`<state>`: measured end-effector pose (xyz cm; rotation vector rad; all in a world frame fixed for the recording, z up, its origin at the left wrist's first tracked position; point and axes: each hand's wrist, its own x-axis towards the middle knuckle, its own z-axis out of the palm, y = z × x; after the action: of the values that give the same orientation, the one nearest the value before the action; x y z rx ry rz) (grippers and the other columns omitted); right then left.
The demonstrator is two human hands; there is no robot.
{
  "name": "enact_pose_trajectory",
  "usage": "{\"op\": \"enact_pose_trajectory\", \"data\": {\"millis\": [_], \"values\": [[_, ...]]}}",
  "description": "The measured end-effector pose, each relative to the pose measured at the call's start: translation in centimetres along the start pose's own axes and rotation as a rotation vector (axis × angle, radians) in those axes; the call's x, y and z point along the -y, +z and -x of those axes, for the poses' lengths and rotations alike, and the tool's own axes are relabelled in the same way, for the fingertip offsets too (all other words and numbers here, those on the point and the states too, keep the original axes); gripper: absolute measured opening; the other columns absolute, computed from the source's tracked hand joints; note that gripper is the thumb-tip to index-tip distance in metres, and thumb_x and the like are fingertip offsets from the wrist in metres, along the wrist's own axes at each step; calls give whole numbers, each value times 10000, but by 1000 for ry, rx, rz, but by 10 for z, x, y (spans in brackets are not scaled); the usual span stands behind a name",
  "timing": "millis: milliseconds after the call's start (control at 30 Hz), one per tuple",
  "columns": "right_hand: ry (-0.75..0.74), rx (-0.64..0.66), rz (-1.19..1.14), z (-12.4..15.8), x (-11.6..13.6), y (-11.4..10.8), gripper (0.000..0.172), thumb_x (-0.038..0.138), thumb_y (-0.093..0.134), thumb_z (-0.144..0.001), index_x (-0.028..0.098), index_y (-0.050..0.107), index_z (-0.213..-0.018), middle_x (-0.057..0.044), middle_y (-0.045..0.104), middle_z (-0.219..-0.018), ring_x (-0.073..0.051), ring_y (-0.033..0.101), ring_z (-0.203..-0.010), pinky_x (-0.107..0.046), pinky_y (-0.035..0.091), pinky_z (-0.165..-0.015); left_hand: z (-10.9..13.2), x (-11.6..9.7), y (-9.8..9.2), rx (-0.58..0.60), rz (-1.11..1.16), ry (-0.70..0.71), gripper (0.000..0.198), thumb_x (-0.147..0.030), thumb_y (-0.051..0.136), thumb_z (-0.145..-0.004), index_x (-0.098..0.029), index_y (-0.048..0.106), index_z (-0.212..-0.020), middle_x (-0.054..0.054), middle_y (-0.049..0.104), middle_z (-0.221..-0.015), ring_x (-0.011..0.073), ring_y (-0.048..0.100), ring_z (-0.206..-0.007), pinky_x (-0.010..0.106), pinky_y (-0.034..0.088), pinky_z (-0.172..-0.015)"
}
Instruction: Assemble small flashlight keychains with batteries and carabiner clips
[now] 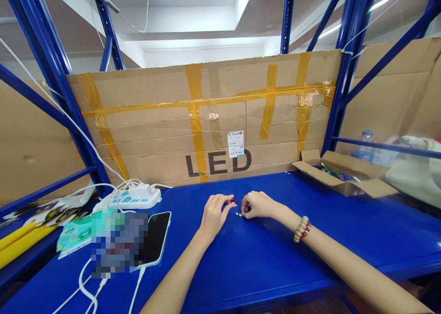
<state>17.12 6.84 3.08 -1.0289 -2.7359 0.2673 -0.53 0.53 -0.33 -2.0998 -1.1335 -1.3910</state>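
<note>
A small shiny red cylinder point(234, 201) is pinched between the thumb and fingers of my left hand point(214, 213), above the middle of the blue tabletop point(268, 268). Just below it, a few small silver discs point(238, 214) that look like button cells lie on the surface. My right hand point(259, 204) is closed beside these discs, its fingertips down at the tabletop and touching or almost touching the nearest one. Whatever its fingers hold, if anything, is hidden. A beaded bracelet point(302, 229) circles the right wrist.
At left lie a phone point(157, 238) with a cable, a green packet point(77, 231) and a white power strip point(148, 196) with tangled cords. An open cardboard box point(339, 171) of small items stands at back right. Cardboard marked LED point(165, 139) and blue posts point(347, 65) border the table.
</note>
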Motion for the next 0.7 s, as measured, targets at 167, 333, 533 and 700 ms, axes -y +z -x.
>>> {"op": "enact_pose_trajectory", "data": {"millis": [167,333,533,700], "values": [[15,-24,-39,-9,4,1,128,193,621,-610,235,701,-700,9,707,-710,-160,639,-666,-219,386,-544,-1,-2,1,-6,35,68,103,-218,490,-867,-189,559,-795,54,688,-945,149,629,-809,309,501,-723],[14,-78,-50,-2,-7,0,112,199,607,-647,237,700,-697,7,704,-717,-152,623,-653,-223,378,-540,2,-3,7,11,54,31,88,-243,483,-871,-190,549,-895,61,684,-904,158,635,-829,315,517,-730],[-36,-426,-351,9,-2,-7,157,320,589,-728,202,690,-751,-10,683,-742,-100,548,-548,-224,399,-527,5,-3,9,39,69,-19,174,-250,451,-886,-188,477,-1046,73,668,-943,161,632,-844,306,518,-729],[-97,-385,-692,13,16,-6,297,433,598,-726,154,692,-768,-28,658,-658,-85,500,-482,-218,393,-456,3,-4,5,156,6,-91,84,-239,523,-842,-208,569,-905,35,672,-875,168,609,-821,304,494,-734]]}}
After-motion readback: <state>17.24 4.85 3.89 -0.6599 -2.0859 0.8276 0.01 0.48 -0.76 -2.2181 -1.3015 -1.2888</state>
